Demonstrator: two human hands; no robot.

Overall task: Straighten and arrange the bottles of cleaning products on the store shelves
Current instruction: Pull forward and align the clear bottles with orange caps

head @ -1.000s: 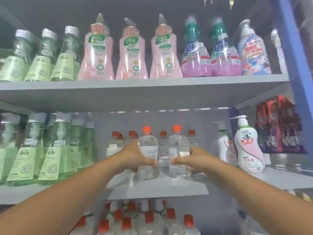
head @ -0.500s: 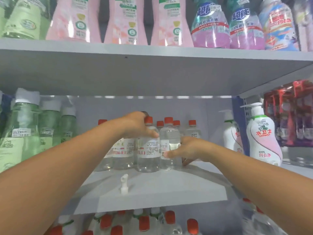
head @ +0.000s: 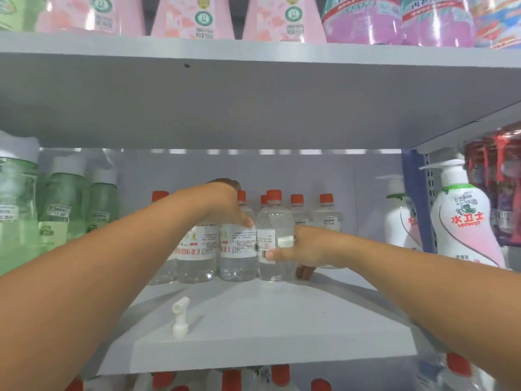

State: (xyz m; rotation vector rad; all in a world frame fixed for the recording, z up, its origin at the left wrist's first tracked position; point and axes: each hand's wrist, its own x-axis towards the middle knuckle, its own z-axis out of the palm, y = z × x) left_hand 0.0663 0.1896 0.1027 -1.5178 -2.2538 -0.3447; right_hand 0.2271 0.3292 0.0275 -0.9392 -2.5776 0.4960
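Several clear bottles with orange caps and white labels stand grouped at the back of the middle shelf (head: 253, 328). My left hand (head: 225, 204) grips the shoulder of one clear bottle (head: 238, 249) from above. My right hand (head: 304, 246) holds the neighbouring clear bottle (head: 275, 221) at its label, thumb across the front and fingers behind it. Both bottles stand upright on the shelf, touching each other. More orange-capped bottles (head: 327, 213) stand behind on the right.
A small white pump nozzle (head: 180, 317) lies loose near the shelf's front. Green bottles (head: 59, 210) fill the left side, white-and-pink pump bottles (head: 462, 218) the right. Pink bottles (head: 197, 18) line the upper shelf; more orange-capped bottles (head: 231, 379) sit below.
Both hands have pushed their clear bottles from the shelf's front back to the group at the rear. The camera has moved closer and lower.
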